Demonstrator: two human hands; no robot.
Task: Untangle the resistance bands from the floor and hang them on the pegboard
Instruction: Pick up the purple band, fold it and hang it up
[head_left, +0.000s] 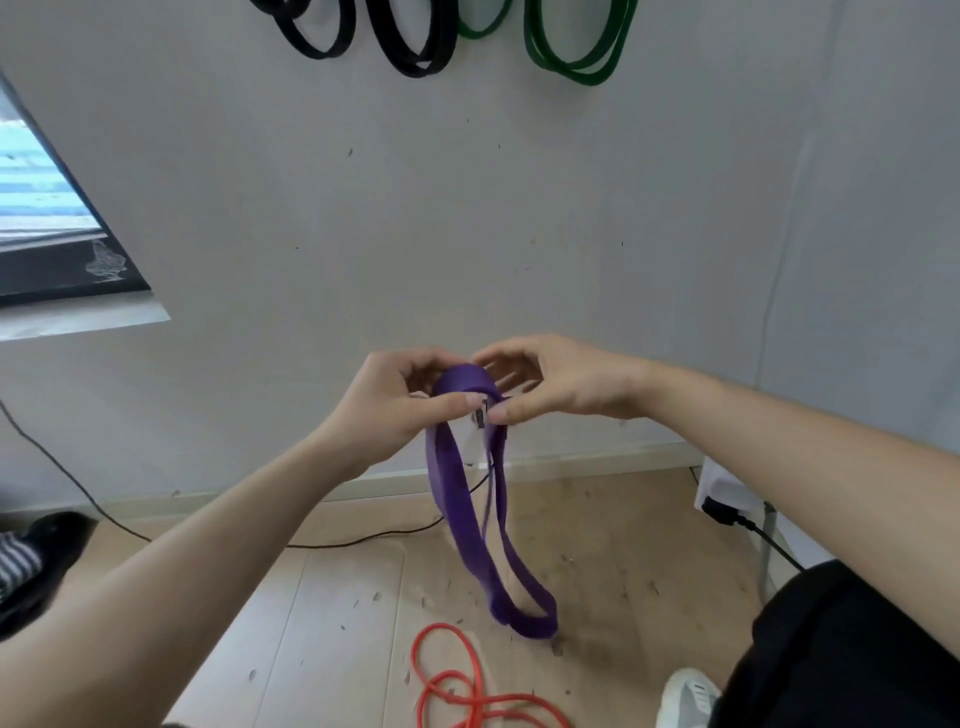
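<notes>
I hold a purple band (445, 483) up in front of me, near the middle of the view, with both hands. My left hand (387, 402) pinches the band's top fold between the thumb and curled fingers. My right hand (561, 384), just beside it, pinches the same fold with the thumb below and the fingers arched over. Both forearms reach in from the lower corners, wrists level. From my hands the band hangs as a long narrow loop, its long axis vertical, and its lower end seems to be clear of the wooden floor (332, 587). Well above my hands, at the top edge of the view, black bands (410, 65) and green bands (576, 73) hang on the grey wall (519, 208), with their pegs out of view. I judge the hanging place to be straight up from here, with neither hand clearly nearer. An orange band (452, 686) lies coiled on the near floor.
</notes>
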